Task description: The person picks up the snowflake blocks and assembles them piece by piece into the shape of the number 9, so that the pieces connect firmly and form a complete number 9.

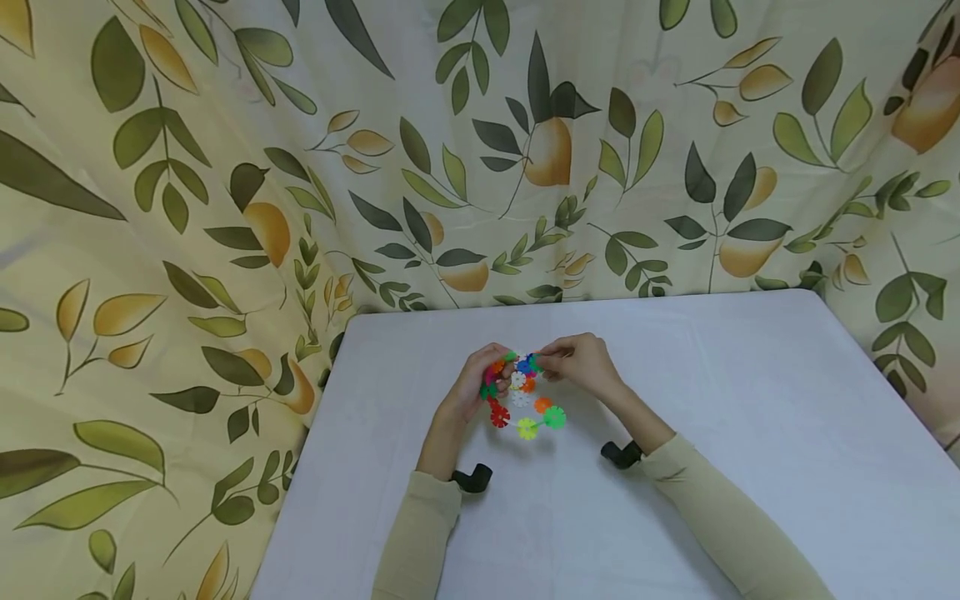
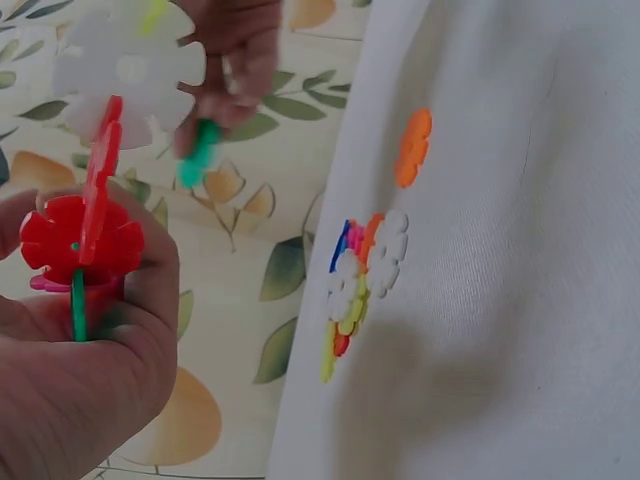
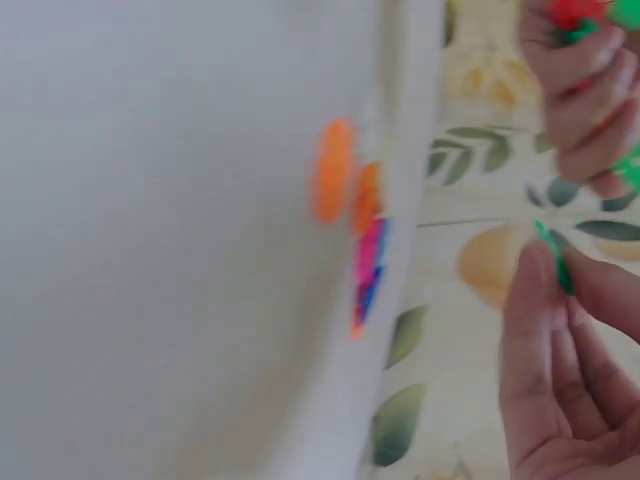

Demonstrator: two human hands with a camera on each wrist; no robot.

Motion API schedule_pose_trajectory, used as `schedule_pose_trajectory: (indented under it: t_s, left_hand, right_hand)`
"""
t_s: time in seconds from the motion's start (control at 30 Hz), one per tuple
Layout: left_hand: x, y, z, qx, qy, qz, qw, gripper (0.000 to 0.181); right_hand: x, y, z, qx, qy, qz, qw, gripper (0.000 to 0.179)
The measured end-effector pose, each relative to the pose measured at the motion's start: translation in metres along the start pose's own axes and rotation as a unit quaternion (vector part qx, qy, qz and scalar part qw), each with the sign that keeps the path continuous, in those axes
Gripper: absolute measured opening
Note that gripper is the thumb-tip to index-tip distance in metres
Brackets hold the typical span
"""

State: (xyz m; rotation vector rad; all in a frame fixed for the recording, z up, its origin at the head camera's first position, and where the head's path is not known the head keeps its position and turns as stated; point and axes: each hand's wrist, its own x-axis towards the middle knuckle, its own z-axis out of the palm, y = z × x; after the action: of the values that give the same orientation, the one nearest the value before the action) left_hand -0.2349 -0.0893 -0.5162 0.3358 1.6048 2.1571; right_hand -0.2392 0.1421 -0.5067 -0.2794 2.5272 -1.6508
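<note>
My left hand (image 1: 471,385) grips a chain of slotted, flower-shaped plastic discs. A red disc (image 2: 80,238) and a translucent white disc (image 2: 128,70) belong to it; a yellow disc (image 1: 527,428) and a light green disc (image 1: 554,417) are at its near end. Between thumb and fingertips, my right hand (image 1: 583,364) pinches a single green disc (image 3: 556,258), held edge-on and apart from the chain in the left wrist view. Part of the chain is hidden behind my left fingers.
Loose discs (image 2: 388,252) in several colours lie in a small cluster on the white table (image 1: 712,392), below my hands. An orange disc (image 2: 413,148) lies beside them. A leaf-patterned curtain (image 1: 465,167) hangs behind the table. Black wrist mounts (image 1: 472,478) show near both sleeves.
</note>
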Motion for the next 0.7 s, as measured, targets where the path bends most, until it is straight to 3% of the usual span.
schedule_pose_trajectory:
  t_s: [0.1, 0.23, 0.4, 0.7]
  left_hand:
    - [0.001, -0.001, 0.0, 0.017, -0.003, 0.001, 0.9998, 0.018]
    - [0.002, -0.002, 0.001, 0.02, -0.006, -0.002, 0.9998, 0.014]
    - [0.002, -0.004, 0.003, 0.003, -0.008, -0.006, 0.9999, 0.011]
    - [0.001, -0.005, 0.005, 0.027, -0.024, -0.007, 0.9993, 0.012]
  right_hand:
    - [-0.002, -0.012, -0.001, 0.072, 0.003, -0.003, 0.9974, 0.026]
    - [-0.003, -0.023, 0.0, 0.114, 0.013, -0.004, 0.9934, 0.028]
    - [-0.004, -0.028, 0.002, 0.126, 0.02, -0.011, 0.9917, 0.029]
    - [-0.008, -0.031, 0.002, 0.134, 0.025, -0.014, 0.9905, 0.028]
